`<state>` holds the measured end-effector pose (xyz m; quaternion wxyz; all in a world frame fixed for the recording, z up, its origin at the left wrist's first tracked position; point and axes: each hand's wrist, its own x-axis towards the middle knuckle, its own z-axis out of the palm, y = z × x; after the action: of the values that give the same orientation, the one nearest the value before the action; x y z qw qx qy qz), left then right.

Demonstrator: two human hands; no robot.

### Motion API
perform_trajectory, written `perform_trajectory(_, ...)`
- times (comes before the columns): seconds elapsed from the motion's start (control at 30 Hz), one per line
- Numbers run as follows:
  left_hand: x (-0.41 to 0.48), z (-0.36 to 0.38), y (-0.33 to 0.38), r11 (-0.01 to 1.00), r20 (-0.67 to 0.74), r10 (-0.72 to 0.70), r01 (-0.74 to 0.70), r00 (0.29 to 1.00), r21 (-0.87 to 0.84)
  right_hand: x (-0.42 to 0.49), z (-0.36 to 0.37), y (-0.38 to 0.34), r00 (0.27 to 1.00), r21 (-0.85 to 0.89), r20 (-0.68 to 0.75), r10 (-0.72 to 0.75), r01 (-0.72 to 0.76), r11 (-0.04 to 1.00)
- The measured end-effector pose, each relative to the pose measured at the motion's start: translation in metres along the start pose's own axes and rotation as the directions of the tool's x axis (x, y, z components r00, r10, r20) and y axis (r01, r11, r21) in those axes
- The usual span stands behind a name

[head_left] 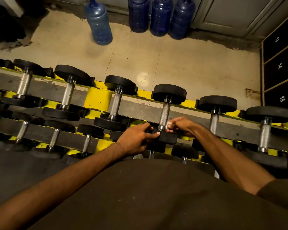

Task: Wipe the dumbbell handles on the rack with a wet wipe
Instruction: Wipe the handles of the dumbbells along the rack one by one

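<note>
Six black round-headed dumbbells [116, 103]: I count these side by side along the upper tier of the yellow steel rack [98, 97]; smaller ones lie on the tier below.
Fourth dumbbell [169, 94]: fourth from the tier's left end, seated across both rails.
Knurled steel handle [165, 110]: runs between the far rail and the near rail; most of its length is bare.
Left hand [136, 138]: holds the fourth dumbbell's near head, fingers bent over its rim, thumb flat on top.
Right hand [181, 126]: fingertips pinched together on the white wet wipe [169, 125].
Wipe position: pressed against the right side of the handle's near end, just above the collar.
Blue plastic water jugs [99, 22]: four, standing on the floor beyond the rack.
Black numbered lockers [279, 67]: at the right edge of my view.
</note>
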<state>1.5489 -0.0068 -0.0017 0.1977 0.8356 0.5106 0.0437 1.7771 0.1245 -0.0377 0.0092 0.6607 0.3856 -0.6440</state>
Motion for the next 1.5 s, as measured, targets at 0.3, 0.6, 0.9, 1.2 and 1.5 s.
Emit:
perform_trajectory(0.3,0.001,0.002,-0.002,1.0,-0.002,-0.004,0.004,1.0,0.007,-0.028,0.028,-0.007,0.724,-0.351,-0.307,-0.617,0.517,0.781)
perform_trajectory(0.6,0.002,0.003,0.001,0.999,0.018,0.018,-0.019,1.0,0.048,-0.021,0.043,-0.049,0.639,-0.918,-0.007,-0.769,0.301,0.259)
perform_trajectory(0.9,-0.001,0.002,-0.002,0.996,0.03,0.054,-0.056,0.998,0.073,-0.022,0.068,-0.094,0.866,-0.965,0.224,-0.448,0.133,-0.226)
perform_trajectory(1.2,-0.003,0.0,-0.005,0.994,0.037,0.058,-0.061,0.998,0.086,-0.023,0.081,-0.099,0.897,-0.947,0.277,-0.346,0.194,-0.254)
perform_trajectory(1.5,0.001,-0.003,-0.007,0.998,0.036,0.034,-0.036,0.999,0.049,-0.032,0.033,-0.037,0.659,-0.905,0.312,-0.685,0.426,-0.002)
